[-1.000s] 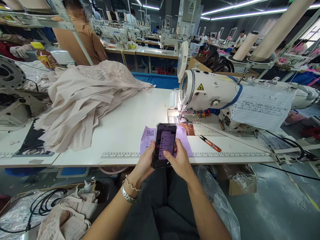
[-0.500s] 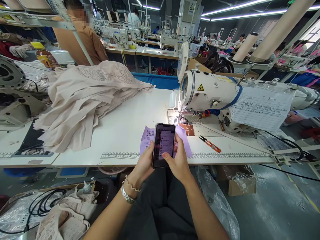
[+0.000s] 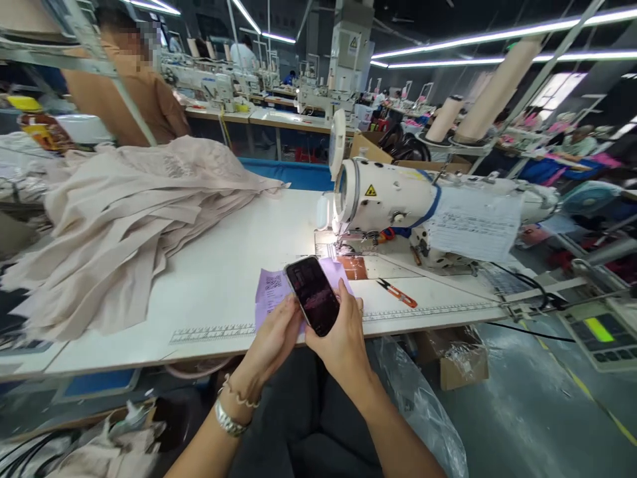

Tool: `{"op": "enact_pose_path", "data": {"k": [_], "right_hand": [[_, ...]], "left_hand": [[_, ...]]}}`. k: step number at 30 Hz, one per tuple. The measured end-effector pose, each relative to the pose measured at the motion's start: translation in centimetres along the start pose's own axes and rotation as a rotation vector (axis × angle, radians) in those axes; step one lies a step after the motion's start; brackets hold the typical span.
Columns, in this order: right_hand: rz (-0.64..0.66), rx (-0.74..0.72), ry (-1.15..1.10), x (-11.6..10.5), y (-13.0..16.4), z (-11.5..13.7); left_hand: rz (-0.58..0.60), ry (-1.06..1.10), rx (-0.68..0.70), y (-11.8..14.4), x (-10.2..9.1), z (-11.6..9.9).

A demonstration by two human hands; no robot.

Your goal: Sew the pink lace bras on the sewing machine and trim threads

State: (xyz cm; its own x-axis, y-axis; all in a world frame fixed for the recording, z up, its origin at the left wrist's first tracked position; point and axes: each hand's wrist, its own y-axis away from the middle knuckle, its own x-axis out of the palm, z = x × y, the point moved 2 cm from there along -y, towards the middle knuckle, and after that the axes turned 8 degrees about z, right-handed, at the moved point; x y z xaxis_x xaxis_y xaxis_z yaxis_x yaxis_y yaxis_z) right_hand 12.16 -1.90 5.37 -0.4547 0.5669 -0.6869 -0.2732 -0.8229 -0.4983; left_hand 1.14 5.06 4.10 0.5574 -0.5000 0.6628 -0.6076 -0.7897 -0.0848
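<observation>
Phone (image 3: 313, 296) is sitting tilted between both my hands, just above the near edge of the white bench (image 3: 233, 265), its screen lit and facing me. My left hand (image 3: 271, 342) is cupping its lower left edge with fingers curled against it, while my right hand (image 3: 341, 338) is gripping the right side, fingers wrapping round the phone. Under it a purple slip (image 3: 271, 292) is lying flat on the bench, orange snips (image 3: 395, 293) resting to the right near the sewing machine (image 3: 398, 199), beige cloth (image 3: 114, 226) heaped at the left.
</observation>
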Motion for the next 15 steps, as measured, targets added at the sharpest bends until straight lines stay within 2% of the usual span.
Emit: {"op": "enact_pose_path", "data": {"k": [4, 8, 12, 15], "right_hand": [[0.026, 0.184, 0.125, -4.1, -1.9, -5.8], [-0.01, 0.468, 0.329, -7.9, -7.6, -11.3], [0.015, 0.609, 0.43, -7.8, -13.8, -13.8], [-0.006, 0.618, 0.438, -6.6, -16.0, -14.4]], "left_hand": [[0.063, -0.027, -0.018, -0.1, 0.2, -0.3], [0.09, -0.045, -0.011, -0.1, 0.5, -0.8], [0.089, -0.056, -0.015, 0.0, 0.7, -0.9], [0.082, -0.064, -0.012, 0.0, 0.5, -0.8]]}}
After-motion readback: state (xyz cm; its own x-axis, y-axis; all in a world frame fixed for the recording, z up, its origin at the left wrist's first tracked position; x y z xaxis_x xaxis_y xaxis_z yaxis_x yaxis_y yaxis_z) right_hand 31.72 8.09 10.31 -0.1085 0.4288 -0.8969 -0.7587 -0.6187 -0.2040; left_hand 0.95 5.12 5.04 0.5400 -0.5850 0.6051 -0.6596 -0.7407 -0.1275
